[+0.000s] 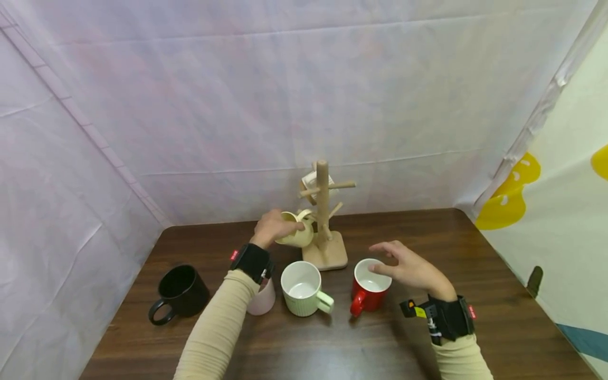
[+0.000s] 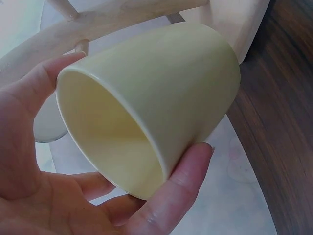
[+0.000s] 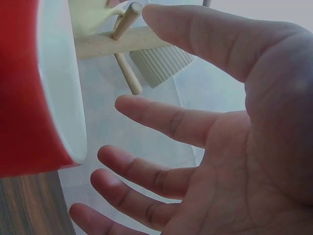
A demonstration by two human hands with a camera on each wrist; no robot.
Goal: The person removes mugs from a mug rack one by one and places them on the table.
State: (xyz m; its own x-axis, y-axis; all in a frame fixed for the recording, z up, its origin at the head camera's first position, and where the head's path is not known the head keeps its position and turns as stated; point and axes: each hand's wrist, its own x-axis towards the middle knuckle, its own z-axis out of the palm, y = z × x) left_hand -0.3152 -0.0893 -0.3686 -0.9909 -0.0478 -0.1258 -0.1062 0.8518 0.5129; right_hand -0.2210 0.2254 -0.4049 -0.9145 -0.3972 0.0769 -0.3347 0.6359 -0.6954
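My left hand (image 1: 275,228) grips a pale yellow mug (image 1: 302,236), thumb on one side and fingers on the other. The mug is tilted beside the wooden mug tree (image 1: 323,203), its handle close to a lower peg on the left. In the left wrist view the yellow mug (image 2: 166,83) shows its open mouth towards the palm, handle hidden. My right hand (image 1: 410,269) hovers by the rim of a red mug (image 1: 375,301) with a white inside. Its fingers are spread and hold nothing, as the right wrist view shows.
A ribbed whitish mug (image 1: 311,182) hangs on an upper peg at the back of the tree. On the dark wooden table stand a light green ribbed mug (image 1: 300,306), a pink mug (image 1: 263,301) partly behind my left forearm, and a black mug (image 1: 187,298). Fabric walls (image 1: 237,132) surround the table.
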